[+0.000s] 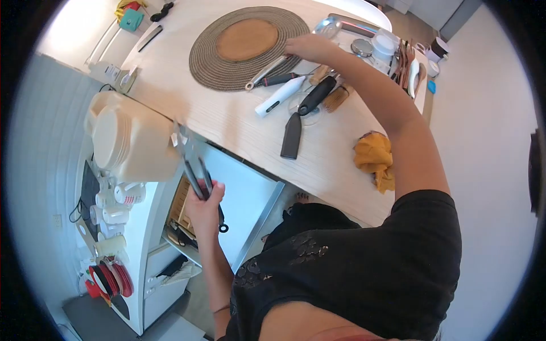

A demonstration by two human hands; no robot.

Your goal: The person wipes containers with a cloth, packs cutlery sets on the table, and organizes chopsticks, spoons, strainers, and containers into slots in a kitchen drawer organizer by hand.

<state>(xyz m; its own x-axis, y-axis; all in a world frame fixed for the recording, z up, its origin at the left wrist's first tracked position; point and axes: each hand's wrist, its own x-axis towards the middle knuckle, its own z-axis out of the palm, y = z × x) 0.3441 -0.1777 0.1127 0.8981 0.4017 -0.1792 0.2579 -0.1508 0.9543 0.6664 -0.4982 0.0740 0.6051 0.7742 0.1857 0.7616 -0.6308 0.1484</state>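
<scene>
My left hand (203, 206) is closed around a pair of tongs (199, 170) with dark handles and a hanging loop. Their blurred metal ends point up over the open drawer (239, 176). Over the table, my right hand (310, 48) has its fingers closed at the upper end of a silver-handled utensil (267, 72); its far end is hidden or unclear. Just below lie a dark-handled tool (278, 79), a white handheld device (281, 96), a black-handled spatula (292, 136), another black handle (318, 95) and a brush (338, 98).
A round woven placemat (205, 57) lies on the table (239, 122). Several utensils (406, 65) and a white jar (384, 45) stand at the right end, above an orange cloth (374, 153). A large cream jug (145, 142) stands at the left beside the drawer.
</scene>
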